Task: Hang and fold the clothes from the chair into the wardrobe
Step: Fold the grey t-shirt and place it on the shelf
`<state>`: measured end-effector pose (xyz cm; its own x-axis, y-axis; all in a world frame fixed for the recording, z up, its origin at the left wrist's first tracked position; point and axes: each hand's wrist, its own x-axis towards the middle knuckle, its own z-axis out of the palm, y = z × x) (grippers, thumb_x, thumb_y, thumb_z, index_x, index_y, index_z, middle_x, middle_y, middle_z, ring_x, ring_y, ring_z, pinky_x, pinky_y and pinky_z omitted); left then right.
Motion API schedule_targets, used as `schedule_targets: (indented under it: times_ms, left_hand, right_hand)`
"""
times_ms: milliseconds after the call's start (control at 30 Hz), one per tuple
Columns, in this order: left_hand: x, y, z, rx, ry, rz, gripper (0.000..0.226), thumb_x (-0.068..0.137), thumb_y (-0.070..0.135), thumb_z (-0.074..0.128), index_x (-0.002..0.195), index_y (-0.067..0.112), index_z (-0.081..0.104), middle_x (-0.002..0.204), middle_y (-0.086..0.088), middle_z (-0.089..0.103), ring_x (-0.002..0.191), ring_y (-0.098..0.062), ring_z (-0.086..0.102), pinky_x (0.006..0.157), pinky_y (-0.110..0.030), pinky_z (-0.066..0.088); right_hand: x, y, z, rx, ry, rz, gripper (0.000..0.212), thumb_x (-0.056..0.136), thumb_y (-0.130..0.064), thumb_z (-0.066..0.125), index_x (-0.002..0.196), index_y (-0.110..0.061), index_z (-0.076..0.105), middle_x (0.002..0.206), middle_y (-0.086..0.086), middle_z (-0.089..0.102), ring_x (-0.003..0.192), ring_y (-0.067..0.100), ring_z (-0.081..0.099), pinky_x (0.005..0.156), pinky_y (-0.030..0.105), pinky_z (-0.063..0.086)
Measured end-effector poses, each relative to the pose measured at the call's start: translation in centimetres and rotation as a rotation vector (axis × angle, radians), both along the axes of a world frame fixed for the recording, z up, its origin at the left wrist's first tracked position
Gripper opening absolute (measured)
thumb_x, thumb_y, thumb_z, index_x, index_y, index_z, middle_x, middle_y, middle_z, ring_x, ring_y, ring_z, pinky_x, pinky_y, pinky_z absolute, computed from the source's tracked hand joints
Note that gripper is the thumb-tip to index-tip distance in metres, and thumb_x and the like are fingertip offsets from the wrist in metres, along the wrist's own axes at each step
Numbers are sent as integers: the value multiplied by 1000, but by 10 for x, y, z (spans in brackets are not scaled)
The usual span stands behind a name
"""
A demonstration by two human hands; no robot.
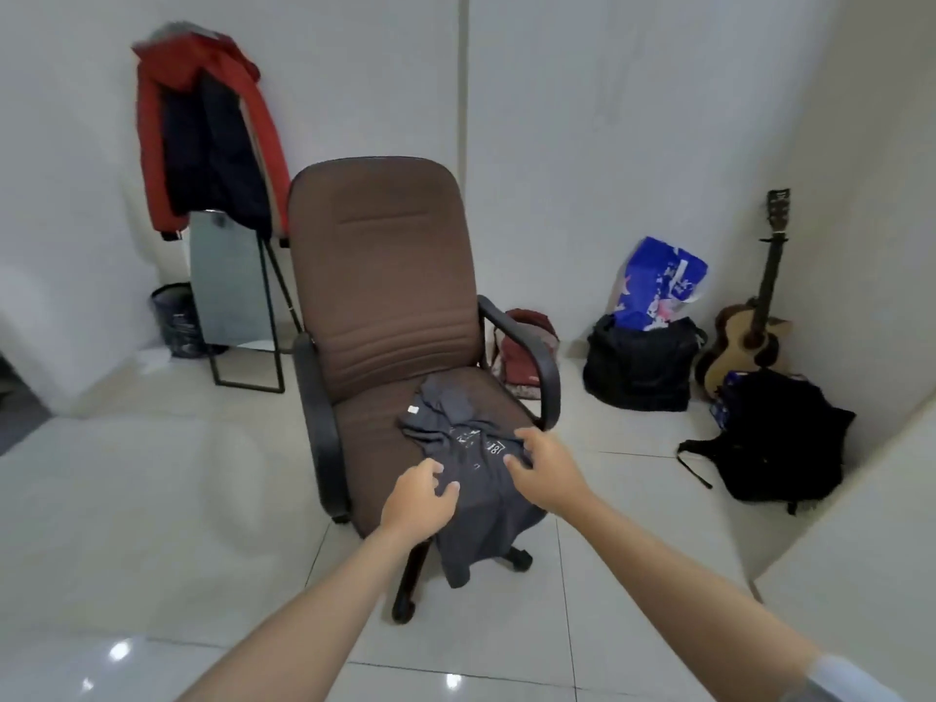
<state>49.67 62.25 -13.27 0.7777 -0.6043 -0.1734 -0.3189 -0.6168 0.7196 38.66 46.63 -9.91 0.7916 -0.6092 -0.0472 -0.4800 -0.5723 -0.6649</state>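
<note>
Dark grey cotton T-shirt (476,478) with pale printed lettering lies crumpled on the seat of the brown fabric office chair (385,276), its lower part spilling over the front edge of the seat toward the floor. A small white label shows near its collar end, at about twelve o'clock from my hands.

My left hand (420,499) sits at the shirt's nine o'clock side, fingers curled and tips on the cloth; I cannot tell for sure whether they have closed on a fold. My right hand (544,471) is at the three o'clock side, fingers bent down into the fabric near the print; whether it has caught cloth I cannot tell either. Both forearms are bare, and a pale sleeve edge shows at my right elbow.

The chair has black plastic armrests and a black wheeled base on glossy pale tiles.

Beyond it, at eleven o'clock, a red padded jacket (202,129) with a dark lining hangs over a black-framed standing mirror (233,291), with a dark waste bin (174,319) beside it. At two o'clock a black bag (640,367) holds a blue and white plastic sack (658,283). An acoustic guitar (759,316) leans in the corner, and a black backpack (780,438) lies near it. A dark red bag (527,347) sits behind the right armrest.
</note>
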Motion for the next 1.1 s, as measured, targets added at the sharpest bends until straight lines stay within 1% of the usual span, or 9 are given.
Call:
schedule_targets:
  times_ms: [133, 333, 467, 567, 700, 767, 900, 1000, 1100]
  left_hand:
    - [55, -17, -41, 4, 127, 137, 38, 89, 37, 59, 119, 15, 55, 102, 1, 62, 95, -15, 58, 85, -27, 46]
    - [131, -82, -105, 12, 281, 306, 28, 91, 30, 59, 114, 15, 59, 85, 12, 55, 87, -9, 54, 75, -17, 36]
    - [171, -128, -140, 42, 382, 402, 29, 90, 27, 61, 113, 10, 60, 101, -4, 64, 103, -20, 60, 82, -21, 41]
    - [198, -154, -160, 65, 447, 448, 32, 91, 29, 60, 116, 9, 58, 106, -6, 64, 100, -19, 59, 82, -22, 41]
    - [233, -182, -191, 63, 459, 539, 31, 90, 26, 61, 115, 7, 59, 93, -4, 62, 99, -21, 61, 77, -15, 36]
    - [248, -197, -208, 59, 469, 583, 31, 88, 22, 62, 114, 5, 60, 98, -7, 64, 98, -21, 62, 78, -13, 37]
    - [275, -225, -250, 20, 447, 642, 29, 85, 19, 64, 113, 9, 62, 108, -14, 59, 102, -26, 59, 94, -34, 47]
    - [293, -243, -270, -11, 416, 676, 31, 85, 19, 65, 116, 14, 62, 102, -8, 51, 102, -27, 57, 97, -34, 44]
    - [304, -254, -291, -8, 407, 676, 35, 86, 24, 66, 121, 20, 61, 93, -1, 44, 102, -26, 53, 95, -28, 42]
  right_hand:
    - [72, -32, -48, 59, 96, 99, 45, 91, -30, 59, 131, -12, 50, 121, 8, 56, 115, 21, 54, 92, 29, 43]
    - [185, -122, -122, 105, 255, 226, 37, 91, -21, 59, 122, 0, 55, 105, 15, 63, 106, 29, 58, 85, 32, 45]
    - [255, -174, -159, 129, 384, 311, 38, 91, -25, 59, 125, -10, 55, 116, 11, 60, 104, 25, 59, 85, 27, 45]
    - [303, -201, -180, 153, 435, 335, 37, 89, -27, 58, 123, -14, 57, 119, 11, 59, 102, 25, 60, 87, 30, 48]
    - [365, -225, -210, 102, 460, 398, 43, 88, -27, 60, 128, -13, 55, 127, 13, 56, 116, 29, 55, 98, 34, 45]
    - [393, -235, -227, 78, 464, 429, 44, 88, -27, 60, 129, -12, 54, 130, 14, 54, 121, 30, 51, 102, 35, 42]
    - [447, -252, -267, 17, 448, 496, 41, 87, -26, 60, 126, -13, 56, 128, 15, 56, 121, 32, 51, 101, 39, 43]
    - [489, -263, -296, -20, 396, 535, 40, 85, -24, 60, 124, -14, 58, 123, 16, 56, 117, 34, 54, 97, 42, 46]
    - [523, -266, -322, -47, 373, 588, 46, 88, -25, 59, 132, -15, 51, 128, 17, 50, 119, 34, 50, 97, 41, 45]
